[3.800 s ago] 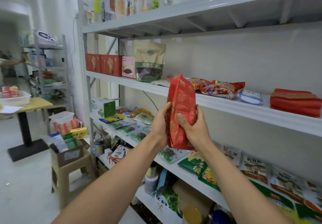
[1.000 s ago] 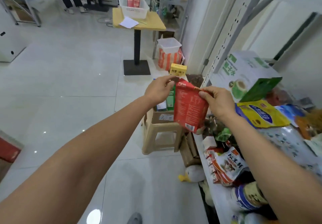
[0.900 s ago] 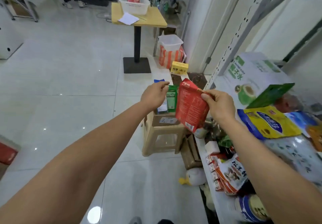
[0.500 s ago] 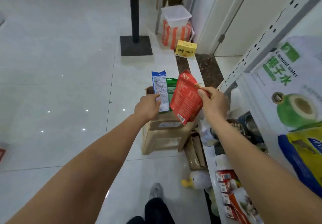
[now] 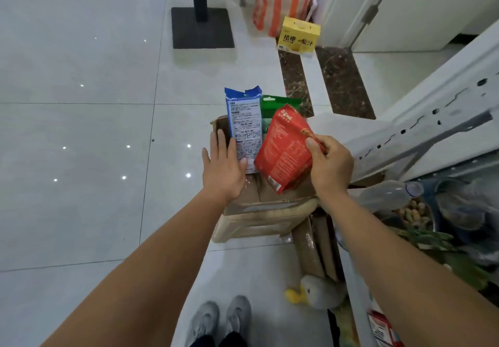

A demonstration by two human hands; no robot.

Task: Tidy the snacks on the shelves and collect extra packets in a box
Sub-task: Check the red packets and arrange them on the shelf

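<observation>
Bright, even light; small lamp glints dot the glossy floor (image 5: 94,119) at nine o'clock. Wide-angle bending and blur soften the shelf frame (image 5: 445,103) at three o'clock.

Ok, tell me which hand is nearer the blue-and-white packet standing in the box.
Left. The left hand, fingers straight, is at the lower left edge of the blue-and-white packet, seemingly touching it. The right hand is farther right, pinching the red packet.

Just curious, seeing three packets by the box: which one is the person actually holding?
The red packet, pinched at its top by the right hand. The blue-topped packet and green packet stand in the cardboard box, gripped by no hand.
</observation>
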